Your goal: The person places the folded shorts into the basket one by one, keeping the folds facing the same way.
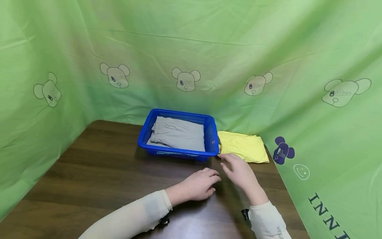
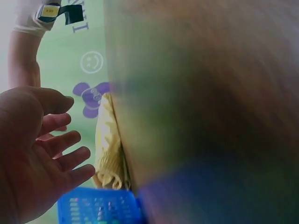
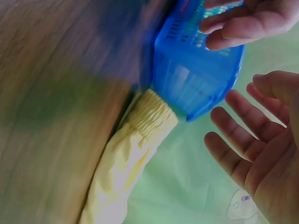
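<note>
A blue plastic basket point(image 1: 171, 152) stands toward the back of the table, with a folded grey garment point(image 1: 179, 132) with a gathered elastic waistband lying inside. Right beside it on the table lies a folded yellow garment point(image 1: 246, 146), whose gathered waistband point(image 3: 152, 114) faces the basket. My right hand point(image 1: 240, 171) hovers just in front of the basket's near right corner and the yellow garment, fingers relaxed and holding nothing. To its left, my left hand point(image 1: 198, 184) is above the table in front of the basket, its fingers loosely bent and the palm point(image 2: 32, 154) bare.
The dark brown wooden table point(image 1: 98, 172) reaches back to a green cloth point(image 1: 215, 43) printed with bear heads, which hangs along the back and both sides. The yellow garment lies close to the table's right edge.
</note>
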The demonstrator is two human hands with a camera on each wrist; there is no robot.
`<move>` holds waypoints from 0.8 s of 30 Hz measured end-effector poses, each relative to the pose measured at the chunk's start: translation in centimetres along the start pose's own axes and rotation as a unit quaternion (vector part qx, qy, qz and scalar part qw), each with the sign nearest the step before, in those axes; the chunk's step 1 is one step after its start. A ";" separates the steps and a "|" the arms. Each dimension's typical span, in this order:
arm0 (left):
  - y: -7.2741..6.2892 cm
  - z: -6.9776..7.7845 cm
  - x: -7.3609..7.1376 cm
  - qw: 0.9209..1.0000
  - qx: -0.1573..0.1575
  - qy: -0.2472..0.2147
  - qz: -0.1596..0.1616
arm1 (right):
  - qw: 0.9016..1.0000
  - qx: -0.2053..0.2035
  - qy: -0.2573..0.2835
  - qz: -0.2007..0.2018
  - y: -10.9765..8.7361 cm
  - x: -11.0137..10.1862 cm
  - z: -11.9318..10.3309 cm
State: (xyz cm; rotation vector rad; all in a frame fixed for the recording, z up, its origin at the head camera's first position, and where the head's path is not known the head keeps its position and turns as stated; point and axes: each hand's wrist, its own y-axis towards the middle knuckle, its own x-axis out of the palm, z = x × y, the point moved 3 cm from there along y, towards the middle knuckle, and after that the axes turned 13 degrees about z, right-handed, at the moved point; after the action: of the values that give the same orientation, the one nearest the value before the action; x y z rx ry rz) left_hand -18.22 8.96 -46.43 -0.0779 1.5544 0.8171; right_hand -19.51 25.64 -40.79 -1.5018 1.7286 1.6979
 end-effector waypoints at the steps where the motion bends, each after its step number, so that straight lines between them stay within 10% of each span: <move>1: 0.2 0.2 0.3 1.000 0.001 0.000 -0.002 | 1.000 0.005 0.001 -0.003 -0.1 0.0 0.3; 24: 6.9 1.3 3.9 0.996 -0.041 0.069 -0.027 | 0.997 0.065 -0.033 -0.030 -0.7 -1.1 5.8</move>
State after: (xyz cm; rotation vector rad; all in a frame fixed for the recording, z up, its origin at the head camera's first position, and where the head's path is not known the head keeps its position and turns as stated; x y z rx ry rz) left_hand -21.35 16.35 -46.74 -0.2395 1.6410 0.8484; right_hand -21.05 31.31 -41.80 -1.4104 1.7089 1.5547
